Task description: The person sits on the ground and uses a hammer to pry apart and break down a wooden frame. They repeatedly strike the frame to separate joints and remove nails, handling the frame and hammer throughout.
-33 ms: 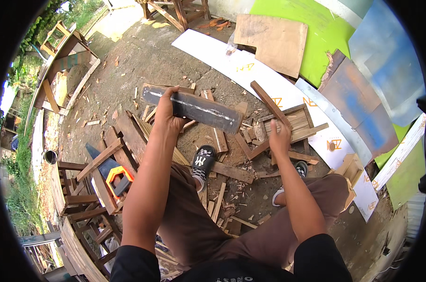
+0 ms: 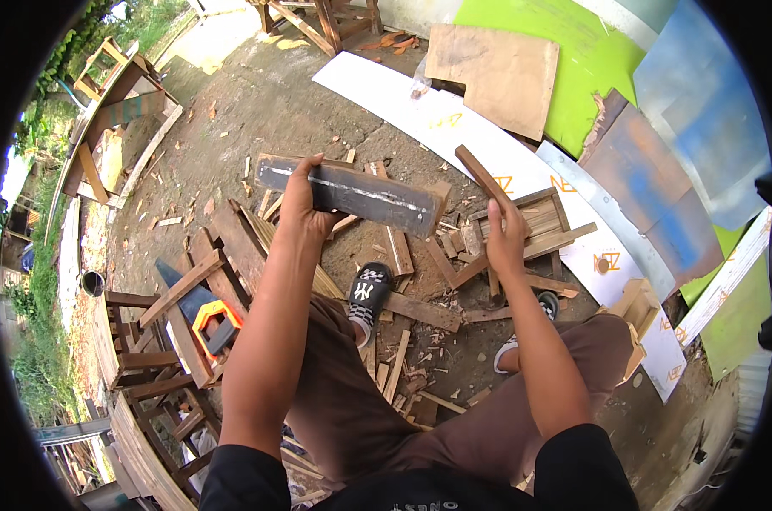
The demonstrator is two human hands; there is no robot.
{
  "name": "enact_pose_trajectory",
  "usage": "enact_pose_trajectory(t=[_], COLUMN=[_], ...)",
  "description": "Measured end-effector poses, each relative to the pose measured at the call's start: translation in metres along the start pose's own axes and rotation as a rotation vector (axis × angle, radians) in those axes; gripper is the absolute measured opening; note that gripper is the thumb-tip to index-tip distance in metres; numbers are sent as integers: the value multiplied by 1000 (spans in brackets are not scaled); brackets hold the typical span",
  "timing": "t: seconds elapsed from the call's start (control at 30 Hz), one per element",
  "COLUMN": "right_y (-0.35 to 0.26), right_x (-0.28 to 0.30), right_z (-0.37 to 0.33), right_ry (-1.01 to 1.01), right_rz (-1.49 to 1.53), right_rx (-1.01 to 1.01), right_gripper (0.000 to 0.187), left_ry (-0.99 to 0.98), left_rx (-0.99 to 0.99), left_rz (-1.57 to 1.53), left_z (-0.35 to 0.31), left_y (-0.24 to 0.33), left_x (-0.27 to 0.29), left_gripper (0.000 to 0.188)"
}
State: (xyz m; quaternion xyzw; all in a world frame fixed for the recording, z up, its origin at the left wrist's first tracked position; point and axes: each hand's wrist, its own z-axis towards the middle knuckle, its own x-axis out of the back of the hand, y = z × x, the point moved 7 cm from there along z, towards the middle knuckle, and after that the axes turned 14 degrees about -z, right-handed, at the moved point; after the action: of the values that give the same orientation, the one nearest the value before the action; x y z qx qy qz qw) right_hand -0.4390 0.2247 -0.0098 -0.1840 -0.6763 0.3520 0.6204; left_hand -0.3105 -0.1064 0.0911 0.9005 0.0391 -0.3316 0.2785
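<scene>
A short, thick wooden board (image 2: 373,198) with a dark grey face and a white streak along it is held up over the littered ground. My left hand (image 2: 305,200) is closed around its left part, thumb across the dark face. On the right, my right hand (image 2: 507,238) is closed on a slim brown wooden stick (image 2: 481,175), which slants up and left from the fingers. The stick's lower part is partly hidden by the hand. Just beyond that hand lies a small slatted wooden frame (image 2: 539,217).
A handsaw with an orange and black handle (image 2: 217,328) rests on stacked wooden pieces at left. Wood offcuts (image 2: 424,312) and chips lie around my feet. White panel (image 2: 386,95), plywood (image 2: 492,77) and green sheets lie to the right. A wooden structure (image 2: 118,128) stands far left.
My right hand has shifted slightly up along the stick, its fingers now higher. The left hand and the dark board have barely moved.
</scene>
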Motion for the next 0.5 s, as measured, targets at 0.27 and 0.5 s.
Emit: enact_pose_trajectory(t=[0.27,0.5], right_y=[-177,-166], right_x=[86,120], right_z=[-47,-24], right_ry=[41,31], right_rz=[-235,159], right_rx=[794,628], right_gripper=[120,69], left_ry=[-1,-287], left_rx=[51,91], left_rz=[-151,-34], left_z=[-20,-50], left_y=[-19,-63], left_x=[-12,-49], left_gripper=[64,54])
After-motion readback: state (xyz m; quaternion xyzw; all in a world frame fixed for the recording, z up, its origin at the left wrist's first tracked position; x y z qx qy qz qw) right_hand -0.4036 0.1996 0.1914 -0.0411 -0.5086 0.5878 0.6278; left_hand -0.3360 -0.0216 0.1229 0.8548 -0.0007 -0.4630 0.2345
